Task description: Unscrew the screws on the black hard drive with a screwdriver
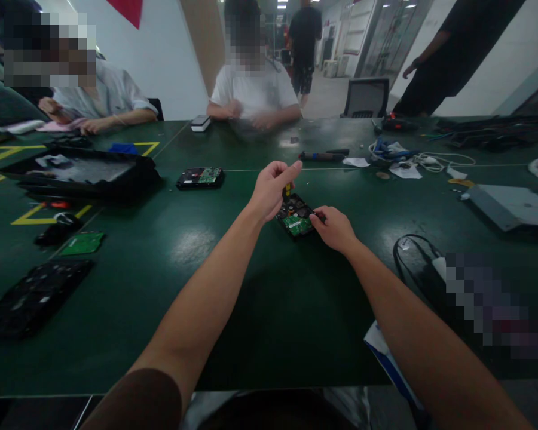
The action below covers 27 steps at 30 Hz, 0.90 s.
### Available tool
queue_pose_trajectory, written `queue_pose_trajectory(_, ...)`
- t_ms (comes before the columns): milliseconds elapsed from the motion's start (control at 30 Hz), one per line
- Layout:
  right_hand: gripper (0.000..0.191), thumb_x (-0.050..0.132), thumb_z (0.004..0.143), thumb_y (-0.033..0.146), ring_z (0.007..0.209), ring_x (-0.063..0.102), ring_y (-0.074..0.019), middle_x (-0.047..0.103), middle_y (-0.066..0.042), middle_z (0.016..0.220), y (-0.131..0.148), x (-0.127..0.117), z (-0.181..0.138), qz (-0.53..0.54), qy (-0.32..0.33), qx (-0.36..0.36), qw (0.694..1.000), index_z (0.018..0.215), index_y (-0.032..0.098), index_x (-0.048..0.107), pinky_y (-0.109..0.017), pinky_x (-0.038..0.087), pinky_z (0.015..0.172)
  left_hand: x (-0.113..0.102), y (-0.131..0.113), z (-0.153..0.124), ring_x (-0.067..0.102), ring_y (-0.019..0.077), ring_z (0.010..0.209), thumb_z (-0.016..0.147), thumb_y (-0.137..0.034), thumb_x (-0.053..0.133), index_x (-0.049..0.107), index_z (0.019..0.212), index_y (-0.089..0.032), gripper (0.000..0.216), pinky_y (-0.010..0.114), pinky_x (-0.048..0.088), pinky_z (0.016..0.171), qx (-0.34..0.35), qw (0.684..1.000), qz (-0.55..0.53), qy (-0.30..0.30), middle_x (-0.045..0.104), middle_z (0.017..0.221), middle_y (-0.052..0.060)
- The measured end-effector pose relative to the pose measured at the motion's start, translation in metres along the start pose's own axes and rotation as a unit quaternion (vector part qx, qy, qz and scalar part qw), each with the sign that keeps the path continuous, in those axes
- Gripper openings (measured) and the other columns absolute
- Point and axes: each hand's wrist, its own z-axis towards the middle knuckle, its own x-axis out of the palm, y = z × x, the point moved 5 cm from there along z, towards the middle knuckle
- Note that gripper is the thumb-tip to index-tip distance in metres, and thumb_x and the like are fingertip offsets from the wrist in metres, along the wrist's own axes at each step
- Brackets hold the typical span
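Note:
Near the middle of the green table lies a hard drive [297, 224], its green circuit board facing up. My left hand [272, 190] is closed above its far left part, gripping a screwdriver [287, 190] with a yellow and black handle. Most of the screwdriver is hidden by the fingers, and whether its tip touches the drive cannot be made out. My right hand [334, 228] pinches the right edge of the drive between thumb and fingers. Farther left, a second hard drive [200, 178] rests on the table, apart from both hands.
A black tray [137, 176], a loose green circuit board [83, 243] and a black panel [31, 295] lie left. Right are a grey metal box [515, 206], cables [392, 150] and a dark tool [323, 156]. Two people sit opposite; others stand behind.

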Motion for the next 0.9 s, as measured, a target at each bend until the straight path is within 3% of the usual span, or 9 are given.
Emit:
queue_pose_trajectory(167,0.027,0.057,0.105,0.039,0.097,0.067,-0.0234,0.074,-0.009,0.112,0.001,0.0,-0.001,0.002,0.001,0.0,1.0,0.117,0.02,0.073,-0.034,0.047,0.08,0.004,-0.001,-0.003,0.05,0.0091,0.063,0.086,-0.046,0.087,0.051,0.07,-0.022,0.047,0.025,0.043,0.064,0.023,0.999,0.015,0.032,0.051,0.067,-0.005)
queue_pose_trajectory(333,0.028,0.057,0.105,0.039,0.099,0.067,-0.0246,0.074,-0.01,0.113,0.001,0.0,-0.001,0.003,-0.003,0.001,1.0,0.118,0.02,0.073,-0.036,0.049,0.084,0.013,-0.01,-0.009,0.05,0.0091,0.063,0.086,-0.042,0.089,0.059,0.071,-0.02,0.039,0.026,0.042,0.063,0.01,0.992,0.099,0.078,0.055,0.068,-0.004)
queue_pose_trajectory(567,0.028,0.056,0.106,0.039,0.099,0.067,-0.0242,0.074,-0.01,0.112,0.001,0.0,-0.001,0.005,-0.005,-0.002,1.0,0.118,0.02,0.072,-0.036,0.049,0.086,0.023,-0.018,-0.016,0.067,0.0126,0.075,0.091,-0.036,0.081,0.069,0.084,-0.017,0.023,0.026,0.052,0.071,-0.032,0.982,0.136,0.127,0.073,0.082,0.003)
queue_pose_trajectory(667,0.028,0.057,0.105,0.038,0.099,0.067,-0.0244,0.074,-0.01,0.11,0.002,-0.001,-0.001,0.006,-0.006,-0.002,1.0,0.118,0.019,0.073,-0.036,0.049,0.088,0.022,-0.014,-0.015,0.072,0.0127,0.076,0.092,-0.028,0.079,0.065,0.094,-0.018,0.017,0.026,0.056,0.072,-0.044,0.987,0.111,0.106,0.074,0.087,0.003)
queue_pose_trajectory(800,0.026,0.057,0.105,0.037,0.1,0.067,-0.0246,0.074,-0.01,0.11,0.002,-0.001,-0.001,-0.001,-0.002,-0.002,1.0,0.117,0.019,0.072,-0.036,0.048,0.087,0.01,-0.007,-0.009,0.07,0.0113,0.07,0.096,-0.031,0.075,0.056,0.088,-0.022,0.023,0.026,0.058,0.068,-0.028,0.996,0.088,0.008,0.064,0.079,-0.002)
queue_pose_trajectory(900,0.027,0.057,0.105,0.038,0.1,0.067,-0.0247,0.074,-0.01,0.111,0.002,-0.001,0.0,-0.003,-0.002,0.002,1.0,0.117,0.019,0.072,-0.036,0.048,0.085,0.005,-0.005,-0.006,0.068,0.0113,0.07,0.096,-0.035,0.076,0.054,0.084,-0.022,0.028,0.028,0.06,0.071,-0.017,0.997,0.068,-0.01,0.062,0.075,-0.002)
